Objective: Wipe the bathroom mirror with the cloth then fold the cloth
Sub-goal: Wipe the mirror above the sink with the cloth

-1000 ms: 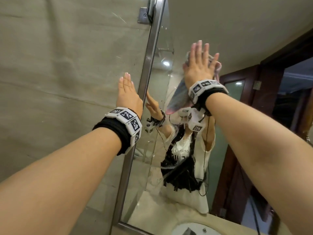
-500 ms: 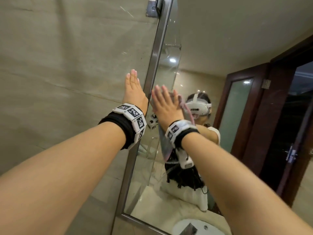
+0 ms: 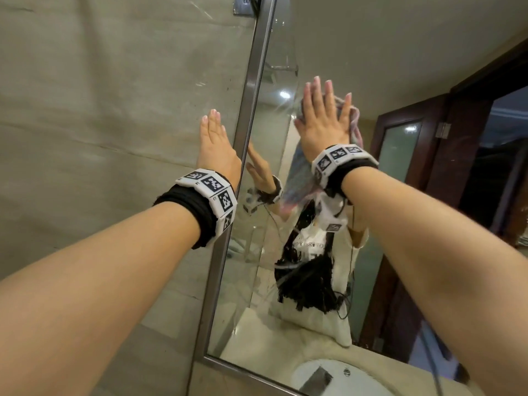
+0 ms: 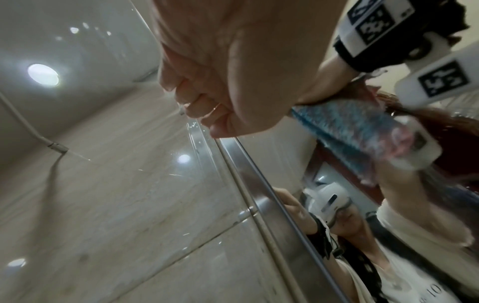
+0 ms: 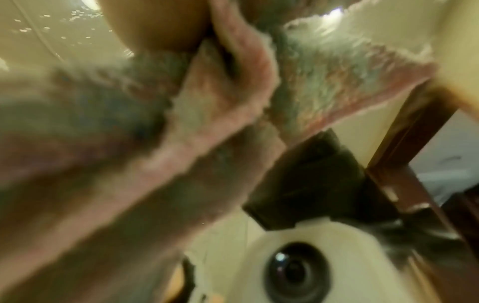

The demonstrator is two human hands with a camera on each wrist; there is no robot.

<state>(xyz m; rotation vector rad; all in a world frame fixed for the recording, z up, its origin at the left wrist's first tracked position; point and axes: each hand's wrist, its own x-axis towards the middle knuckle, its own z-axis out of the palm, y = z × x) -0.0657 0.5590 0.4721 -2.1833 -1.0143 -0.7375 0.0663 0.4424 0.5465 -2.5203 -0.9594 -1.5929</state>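
Observation:
The bathroom mirror (image 3: 357, 47) has a steel frame (image 3: 251, 95) and hangs on a beige tiled wall. My right hand (image 3: 323, 115) lies flat with straight fingers on a blue-grey cloth with pink edging (image 3: 354, 124), pressing it against the glass high up. The cloth's lower part (image 3: 297, 178) hangs below my wrist; the left wrist view shows the cloth (image 4: 344, 127) too, and it fills the blurred right wrist view (image 5: 220, 86). My left hand (image 3: 213, 138) rests flat and open on the wall beside the frame (image 4: 259, 184).
The mirror reflects a person in a white top, a dark wooden door (image 3: 463, 155) at right, and ceiling lights. A white basin (image 3: 328, 375) sits on the counter below the mirror. The tiled wall (image 3: 100, 138) fills the left side.
My right hand with the cloth has swept up and to the right across the glass, away from the frame. The left hand stays on the wall.

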